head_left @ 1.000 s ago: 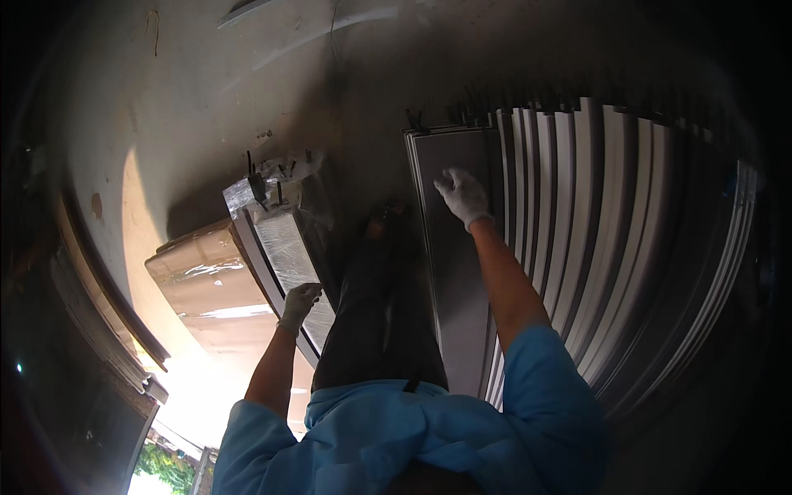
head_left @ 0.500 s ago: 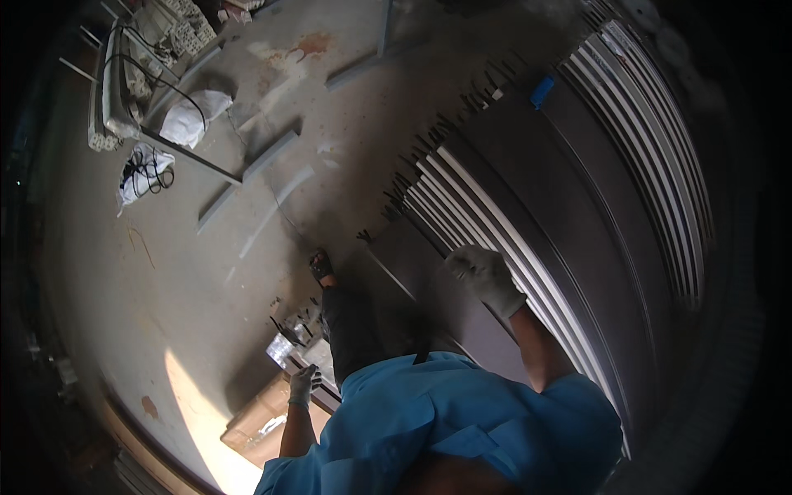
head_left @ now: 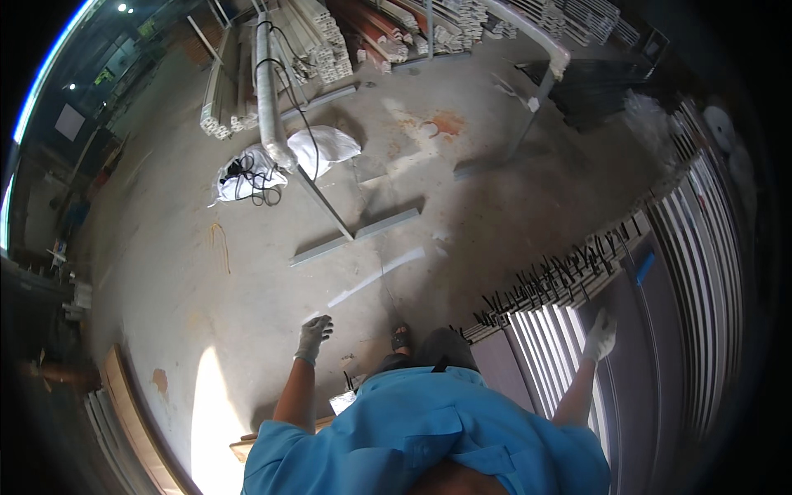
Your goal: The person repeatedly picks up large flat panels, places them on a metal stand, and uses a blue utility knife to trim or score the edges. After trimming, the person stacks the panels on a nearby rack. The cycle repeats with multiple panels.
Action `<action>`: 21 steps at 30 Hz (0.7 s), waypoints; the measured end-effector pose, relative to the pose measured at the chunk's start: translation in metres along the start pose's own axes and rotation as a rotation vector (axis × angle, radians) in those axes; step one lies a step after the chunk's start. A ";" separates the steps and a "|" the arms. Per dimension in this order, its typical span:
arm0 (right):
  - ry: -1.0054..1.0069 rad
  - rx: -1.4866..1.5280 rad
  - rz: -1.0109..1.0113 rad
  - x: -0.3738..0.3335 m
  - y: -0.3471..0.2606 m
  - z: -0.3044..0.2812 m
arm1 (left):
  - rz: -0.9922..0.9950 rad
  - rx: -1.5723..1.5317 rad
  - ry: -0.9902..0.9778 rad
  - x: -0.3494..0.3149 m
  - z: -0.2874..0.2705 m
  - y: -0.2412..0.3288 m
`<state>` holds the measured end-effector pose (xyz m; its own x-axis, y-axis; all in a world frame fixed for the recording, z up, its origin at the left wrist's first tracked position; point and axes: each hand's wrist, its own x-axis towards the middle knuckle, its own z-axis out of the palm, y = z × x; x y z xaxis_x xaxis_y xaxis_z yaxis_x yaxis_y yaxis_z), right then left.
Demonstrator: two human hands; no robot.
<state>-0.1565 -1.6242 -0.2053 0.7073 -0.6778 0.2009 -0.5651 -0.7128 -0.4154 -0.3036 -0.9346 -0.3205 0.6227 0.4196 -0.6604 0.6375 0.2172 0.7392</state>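
My left hand, in a pale grey work glove, hangs over the concrete floor at my left with its fingers loosely apart and nothing in them. On the other side my right hand, gloved the same way, is over a dark grey-brown panel on the stack. Its fingers extend forward and hold nothing that I can see. Whether it touches the panel is unclear. Beside it lie long white-edged panels, with black tie-like strips bristling from their far ends. A small blue piece sits on the panel.
A grey metal stand with a wrapped tube stands ahead. White sacks and black cable lie by it. Bundles of long profiles are stacked farther back. The edge of a cardboard box shows at lower left.
The view has tilted up and turned, showing more of the floor ahead. My left hand has come away from near the box. My right hand has moved outward across the panels.
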 end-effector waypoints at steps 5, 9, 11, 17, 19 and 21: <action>-0.015 -0.001 0.026 0.009 -0.009 -0.009 | -0.143 0.248 -0.179 0.025 0.048 0.011; -0.101 0.335 0.311 0.029 -0.020 -0.019 | -0.115 0.438 -0.366 0.061 0.103 0.042; 0.119 0.195 0.121 0.053 -0.025 -0.018 | -0.100 0.464 -0.422 0.088 0.132 0.071; 0.303 0.146 0.364 0.134 -0.025 -0.013 | -0.141 0.609 -0.469 0.171 0.239 0.167; 0.287 0.108 0.376 0.163 -0.029 -0.007 | -0.121 0.663 -0.459 0.192 0.275 0.195; 0.250 -0.025 0.365 0.183 -0.032 0.000 | -0.076 0.568 -0.422 0.207 0.311 0.218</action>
<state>-0.0093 -1.7254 -0.1559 0.3363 -0.9067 0.2548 -0.7713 -0.4203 -0.4779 0.1058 -1.0743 -0.3372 0.6167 0.0199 -0.7870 0.7524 -0.3089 0.5818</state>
